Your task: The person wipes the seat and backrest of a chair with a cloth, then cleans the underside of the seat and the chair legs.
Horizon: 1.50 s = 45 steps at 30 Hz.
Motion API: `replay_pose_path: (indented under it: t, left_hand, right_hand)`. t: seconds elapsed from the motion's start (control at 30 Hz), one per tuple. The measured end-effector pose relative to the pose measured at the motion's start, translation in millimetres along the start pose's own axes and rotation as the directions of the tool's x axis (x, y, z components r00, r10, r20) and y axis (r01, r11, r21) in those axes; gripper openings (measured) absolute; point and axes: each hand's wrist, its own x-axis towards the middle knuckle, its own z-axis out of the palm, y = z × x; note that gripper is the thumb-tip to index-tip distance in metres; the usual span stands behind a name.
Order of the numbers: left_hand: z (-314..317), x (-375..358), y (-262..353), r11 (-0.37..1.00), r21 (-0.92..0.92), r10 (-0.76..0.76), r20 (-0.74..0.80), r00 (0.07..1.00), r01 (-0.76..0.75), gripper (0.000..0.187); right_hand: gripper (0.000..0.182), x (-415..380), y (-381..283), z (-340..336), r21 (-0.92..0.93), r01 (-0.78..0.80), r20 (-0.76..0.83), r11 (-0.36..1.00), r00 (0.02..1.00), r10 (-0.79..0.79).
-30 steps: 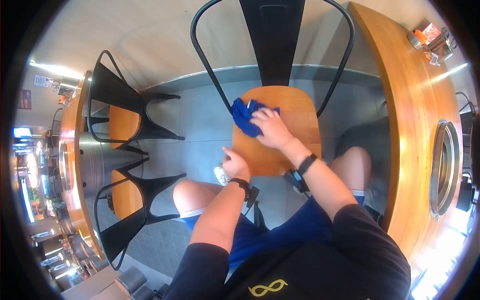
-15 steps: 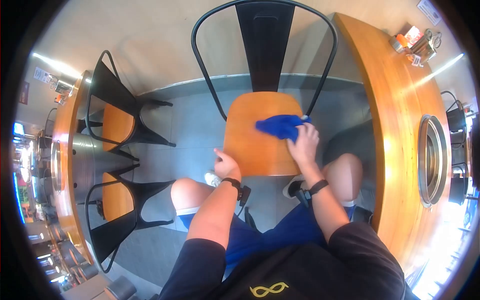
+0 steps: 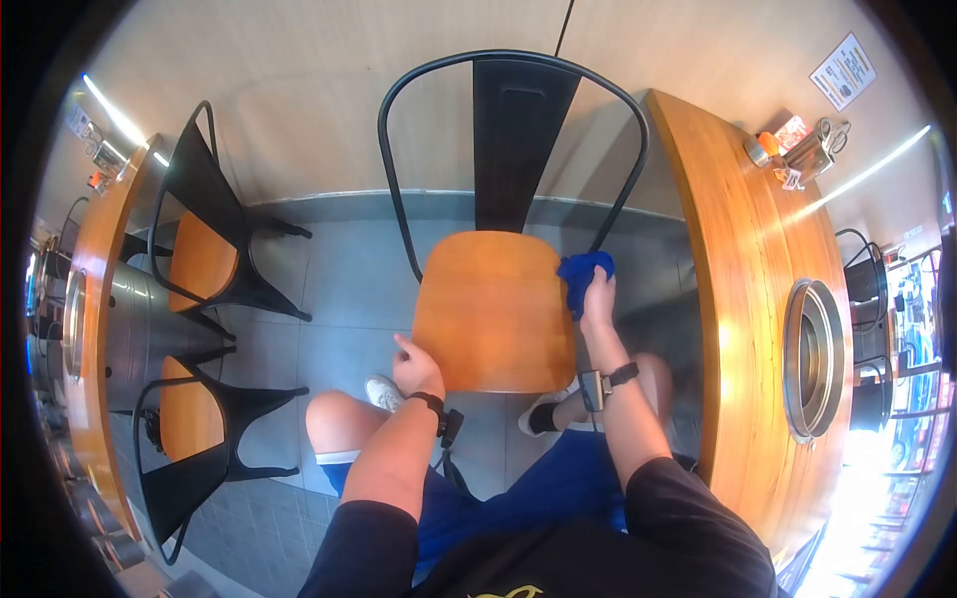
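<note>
In front of me stands a black metal chair (image 3: pixel 525 140) with a wooden seat (image 3: pixel 493 314). My right hand (image 3: pixel 599 302) is closed on a crumpled blue cloth (image 3: pixel 578 276), held at the seat's right edge. At the left front corner of the seat, my left hand (image 3: pixel 418 370) grips the edge. Its thumb points up, and its other fingers are mostly hidden.
A wooden table (image 3: pixel 733 299) with a round metal grill inset (image 3: pixel 815 361) runs along the right. Scissors in a metal holder (image 3: pixel 809 157) stand at its far end. Two more chairs (image 3: pixel 204 264) are beside another table (image 3: pixel 118 229) on the left.
My right hand has carried the blue cloth from the middle of the seat to its right edge. The left hand stays at the left front corner. The camera view has shifted.
</note>
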Motion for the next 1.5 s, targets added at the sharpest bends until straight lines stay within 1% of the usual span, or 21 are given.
replay_pose_path:
  t: [0.03, 0.1, 0.13, 0.2, 0.23, 0.3, 0.43, 0.53, 0.7, 0.77, 0.87, 0.93, 0.97, 1.07, 1.13, 1.17, 1.23, 1.3, 1.33, 1.43, 1.5]
  left_hand:
    - [-2, 0, 1, 1.0, 0.01, 0.018, 0.002, 1.0, -0.018, 0.082]
    - [1, 2, 0, 1.0, 0.0, 0.015, 0.0, 1.0, -0.015, 0.085]
    - [1, 3, -2, 1.0, -0.007, 0.011, 0.003, 1.0, -0.011, 0.088]
    - [-2, 3, -1, 1.0, 0.0, -0.014, 0.01, 1.0, 0.014, 0.088]
    - [-2, 1, 1, 0.999, 0.002, -0.036, 0.017, 0.999, 0.036, 0.087]
    - [-2, -2, 2, 0.999, 0.007, -0.031, 0.001, 1.0, 0.031, 0.084]
    - [10, 12, -11, 0.999, 0.035, 0.005, -0.042, 0.999, -0.003, 0.077]
    - [4, 6, -5, 0.999, 0.033, 0.012, -0.047, 0.999, -0.01, 0.074]
    - [11, 10, -12, 1.0, -0.003, 0.006, -0.077, 0.997, -0.006, 0.072]
    - [5, 5, -4, 1.0, 0.018, 0.016, -0.065, 0.998, -0.015, 0.07]
    - [-1, -1, 7, 1.0, -0.025, -0.017, -0.024, 1.0, 0.016, 0.069]
    - [4, -2, -5, 0.999, -0.032, -0.031, -0.019, 0.999, 0.03, 0.069]
    - [14, 12, -17, 0.999, 0.013, 0.03, -0.037, 0.999, -0.029, 0.07]
    - [15, 15, -25, 0.993, 0.081, 0.088, -0.087, 0.992, -0.081, 0.074]
    - [14, 11, -18, 0.997, 0.077, 0.034, -0.027, 0.999, -0.032, 0.078]
    - [12, 11, -13, 0.993, 0.097, 0.065, -0.021, 0.998, -0.063, 0.078]
    - [7, 1, 1, 0.994, 0.107, -0.026, -0.01, 1.0, 0.027, 0.08]
    - [2, -6, 10, 0.99, 0.137, -0.025, 0.019, 0.999, 0.023, 0.082]
    - [1, -8, 9, 0.992, 0.12, -0.028, 0.02, 0.999, 0.025, 0.085]
    - [6, -8, 5, 0.996, 0.091, -0.016, -0.004, 1.0, 0.016, 0.088]
    - [3, -10, 9, 0.997, 0.076, -0.004, -0.024, 1.0, 0.006, 0.088]
  right_hand:
    - [0.043, 3, -3, 2, 0.001, 0.001, 0.003, 1.0, 1.0, -0.001]
    - [0.041, 4, -11, 9, -0.237, 0.131, -0.044, 0.963, 0.988, -0.145]
    - [0.041, 3, -17, 13, -0.24, 0.128, -0.042, 0.962, 0.989, -0.142]
    - [0.037, 6, -36, 21, -0.367, 0.271, -0.067, 0.89, 0.946, -0.316]
    - [0.037, 10, -47, 27, -0.372, 0.274, -0.066, 0.887, 0.945, -0.32]
    - [0.037, 18, -70, 43, -0.357, 0.293, -0.163, 0.887, 0.916, -0.368]
    - [0.041, 35, -128, 63, -0.386, 0.362, -0.197, 0.848, 0.866, -0.459]
    - [0.049, 47, -168, 71, -0.504, 0.378, -0.224, 0.776, 0.811, -0.541]
    - [0.039, 54, -239, 94, -0.517, 0.476, -0.18, 0.712, 0.753, -0.634]
    - [0.036, 51, -269, 109, -0.627, 0.571, 0.013, 0.529, 0.687, -0.727]
    - [0.037, 50, -297, 145, -0.672, 0.737, 0.332, 0.066, 0.38, -0.863]
    - [0.04, 46, -306, 173, -0.638, 0.76, 0.488, -0.127, 0.27, -0.83]
    - [0.04, 41, -306, 188, -0.65, 0.751, 0.482, -0.118, 0.287, -0.828]
    - [0.041, 38, -298, 210, -0.724, 0.686, 0.428, -0.079, 0.356, -0.831]
    - [0.043, 36, -293, 214, -0.732, 0.677, 0.392, -0.079, 0.323, -0.862]
    - [0.044, 35, -291, 216, -0.744, 0.665, 0.378, -0.063, 0.342, -0.86]
    - [0.045, 32, -289, 225, -0.723, 0.69, 0.381, -0.032, 0.36, -0.852]
    - [0.045, 29, -286, 235, -0.659, 0.751, 0.406, -0.036, 0.315, -0.858]
    - [0.046, 23, -287, 240, -0.63, 0.776, 0.44, -0.028, 0.326, -0.837]
    - [0.045, 9, -274, 270, -0.576, 0.808, 0.493, -0.125, 0.222, -0.841]
    - [0.044, -11, -268, 294, -0.509, 0.85, 0.571, -0.14, 0.211, -0.793]
